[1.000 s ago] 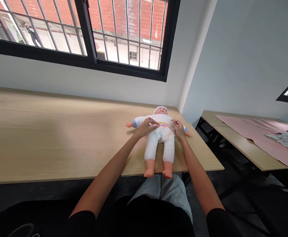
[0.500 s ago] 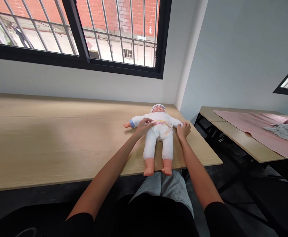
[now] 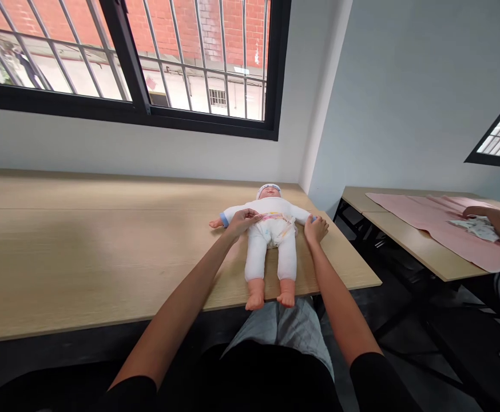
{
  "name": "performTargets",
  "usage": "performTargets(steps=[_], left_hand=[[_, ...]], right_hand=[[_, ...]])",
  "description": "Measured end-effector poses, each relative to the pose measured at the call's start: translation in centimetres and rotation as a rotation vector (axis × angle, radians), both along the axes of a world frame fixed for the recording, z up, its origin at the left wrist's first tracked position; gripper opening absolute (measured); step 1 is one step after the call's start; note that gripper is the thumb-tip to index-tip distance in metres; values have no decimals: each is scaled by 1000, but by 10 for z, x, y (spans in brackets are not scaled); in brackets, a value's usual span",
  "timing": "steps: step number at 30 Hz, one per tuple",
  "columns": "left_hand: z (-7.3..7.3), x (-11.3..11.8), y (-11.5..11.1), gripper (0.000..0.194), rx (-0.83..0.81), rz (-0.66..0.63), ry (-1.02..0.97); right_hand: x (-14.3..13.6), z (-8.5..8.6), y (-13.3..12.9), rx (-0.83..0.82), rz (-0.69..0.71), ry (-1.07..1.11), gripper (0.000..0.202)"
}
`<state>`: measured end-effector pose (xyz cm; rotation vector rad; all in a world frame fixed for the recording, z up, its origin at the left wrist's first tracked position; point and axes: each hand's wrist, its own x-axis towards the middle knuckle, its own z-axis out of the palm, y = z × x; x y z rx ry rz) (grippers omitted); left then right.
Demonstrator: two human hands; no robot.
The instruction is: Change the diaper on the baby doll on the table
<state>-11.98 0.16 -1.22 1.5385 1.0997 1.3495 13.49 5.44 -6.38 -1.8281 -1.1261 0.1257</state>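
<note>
A baby doll [image 3: 271,207] in a white top and a cap lies on its back, its feet over the table's front edge. Around its hips sits a white diaper [image 3: 274,234] with coloured marks at the waist. At the diaper's side, my left hand [image 3: 242,222] has thumb and fingers brought together on the waist edge; the fingertips are small and partly hidden. My right hand [image 3: 317,230] is curled around the doll's hand at the blue cuff on the other side, covering most of it.
The wooden table [image 3: 104,263] runs left below a barred window [image 3: 207,63]. To the right, past a gap, stands a second table [image 3: 404,234] with a pink cloth [image 3: 430,220]. A co-worker's hand [image 3: 477,213] rests on a patterned white cloth [image 3: 473,228] there.
My left hand's fingers have drawn closer together at the diaper's waist. My right hand stays by the doll's hand. The view has shifted slightly, and the co-worker's arm has come further into view.
</note>
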Motion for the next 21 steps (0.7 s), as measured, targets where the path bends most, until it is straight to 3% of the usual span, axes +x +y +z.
performTargets(steps=[3, 5, 7, 9, 11, 12, 14, 16, 21], left_hand=[[-1, 1, 0, 41, 22, 38, -26], [-3, -3, 5, 37, 54, 139, -4], [-6, -13, 12, 28, 74, 354, 35], [-10, -28, 20, 17, 48, 669, 83], [-14, -44, 26, 15, -29, 950, 108], [-17, -50, 28, 19, -80, 1027, 89], [-22, -60, 31, 29, -172, 1025, -16], [-24, -64, 32, 36, -217, 918, -139], [-20, -65, 31, 39, -210, 845, -338]], right_hand=[[2, -1, 2, -14, -40, 54, 46], [7, -1, 5, 0, -86, 132, 47], [15, -2, 10, 20, -178, 243, 48], [24, -4, 17, 38, -237, 389, 46], [30, -5, 23, 100, -139, 563, 41], [31, -5, 26, 161, -43, 666, 37], [30, -6, 30, 306, 166, 894, 30], [26, -5, 31, 391, 300, 1096, 27], [20, -4, 27, 340, 388, 1233, 33]])
